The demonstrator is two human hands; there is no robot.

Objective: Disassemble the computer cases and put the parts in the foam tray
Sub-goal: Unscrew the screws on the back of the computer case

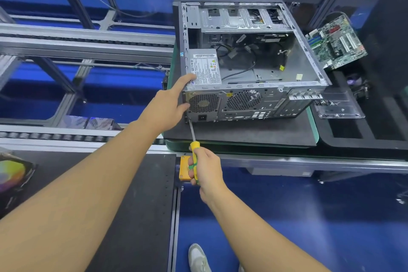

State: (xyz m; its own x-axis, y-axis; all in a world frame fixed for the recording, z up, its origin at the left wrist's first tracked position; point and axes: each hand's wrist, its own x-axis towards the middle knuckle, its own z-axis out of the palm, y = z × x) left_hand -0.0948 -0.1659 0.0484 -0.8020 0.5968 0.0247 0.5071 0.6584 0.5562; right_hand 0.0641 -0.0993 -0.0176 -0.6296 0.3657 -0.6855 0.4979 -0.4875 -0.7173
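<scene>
The right hand (204, 169) is curled tight round the handle of a yellow-and-green plastic screwdriver (194, 154). Its steel tip meets a screw low on the rear left corner of the grey steel computer case (271, 104), centre frame. The left hand (167, 106) clasps that corner, thumb on the rear grille, fingers over the top edge beside the silver box-shaped power supply (206, 68).

A tilted tip could slip and strip the head, and a freed screw might roll off the black foam mat (242, 132). At right, the black foam tray (375, 141) holds a green motherboard (335, 43). Loose cables inside may snag the supply.
</scene>
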